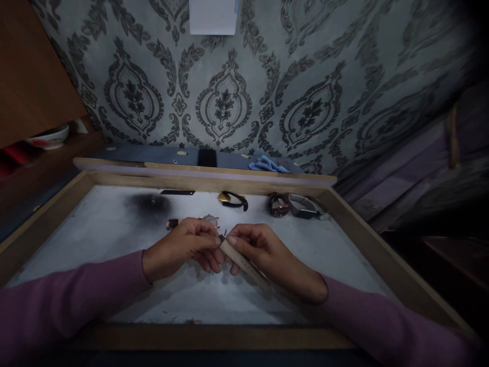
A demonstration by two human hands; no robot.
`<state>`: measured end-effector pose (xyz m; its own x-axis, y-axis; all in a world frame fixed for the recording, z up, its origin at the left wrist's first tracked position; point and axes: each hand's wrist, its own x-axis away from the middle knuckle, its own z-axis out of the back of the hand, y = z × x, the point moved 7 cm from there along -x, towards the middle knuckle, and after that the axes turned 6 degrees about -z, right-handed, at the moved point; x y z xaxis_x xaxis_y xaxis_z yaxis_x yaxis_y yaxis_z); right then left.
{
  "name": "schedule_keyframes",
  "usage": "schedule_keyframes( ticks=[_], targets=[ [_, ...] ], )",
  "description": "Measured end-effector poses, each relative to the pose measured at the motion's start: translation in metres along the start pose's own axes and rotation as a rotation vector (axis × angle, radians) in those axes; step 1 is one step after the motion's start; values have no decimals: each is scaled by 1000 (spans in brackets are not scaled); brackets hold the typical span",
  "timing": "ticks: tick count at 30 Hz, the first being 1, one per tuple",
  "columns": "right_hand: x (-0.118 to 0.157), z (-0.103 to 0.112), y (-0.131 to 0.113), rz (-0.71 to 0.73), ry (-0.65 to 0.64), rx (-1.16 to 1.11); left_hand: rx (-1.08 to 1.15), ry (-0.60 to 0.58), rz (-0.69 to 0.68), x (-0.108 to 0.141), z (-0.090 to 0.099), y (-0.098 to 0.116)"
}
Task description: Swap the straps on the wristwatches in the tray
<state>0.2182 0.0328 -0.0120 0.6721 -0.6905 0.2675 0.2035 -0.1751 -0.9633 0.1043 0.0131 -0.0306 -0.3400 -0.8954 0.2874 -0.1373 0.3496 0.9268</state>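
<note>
Between my two hands is a beige watch strap (246, 265) with a row of small holes, slanting down to the right. My left hand (191, 244) pinches its upper end, where a small dark pin sticks up. My right hand (267, 255) grips the same end from the other side, its thumb along the strap. Just behind my left fingers lies a watch (210, 220) with a round face and rose-coloured lugs. A short dark brown strap piece (172, 223) shows to its left, and my hand hides what lies between.
Inside the wooden-rimmed tray (214, 336), a dark blade (178, 192), a gold watch with a black strap (234, 200), a brown watch (278, 204) and a grey watch (303, 206) lie along the back. Behind the rim are a blue cloth (268, 164) and a black object (207, 158).
</note>
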Motion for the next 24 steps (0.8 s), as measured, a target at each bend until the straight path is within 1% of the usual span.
schedule_keyframes(
  ticks=[12, 17, 24],
  targets=[
    [-2, -1, 3, -9, -5, -1, 2, 2, -3, 0, 1, -1],
    [-1, 0, 4, -14, 14, 11, -6, 3, -3, 1, 0, -1],
    [-2, 0, 5, -6, 1, 26, -27, -9, -9, -1, 0, -1]
  ],
)
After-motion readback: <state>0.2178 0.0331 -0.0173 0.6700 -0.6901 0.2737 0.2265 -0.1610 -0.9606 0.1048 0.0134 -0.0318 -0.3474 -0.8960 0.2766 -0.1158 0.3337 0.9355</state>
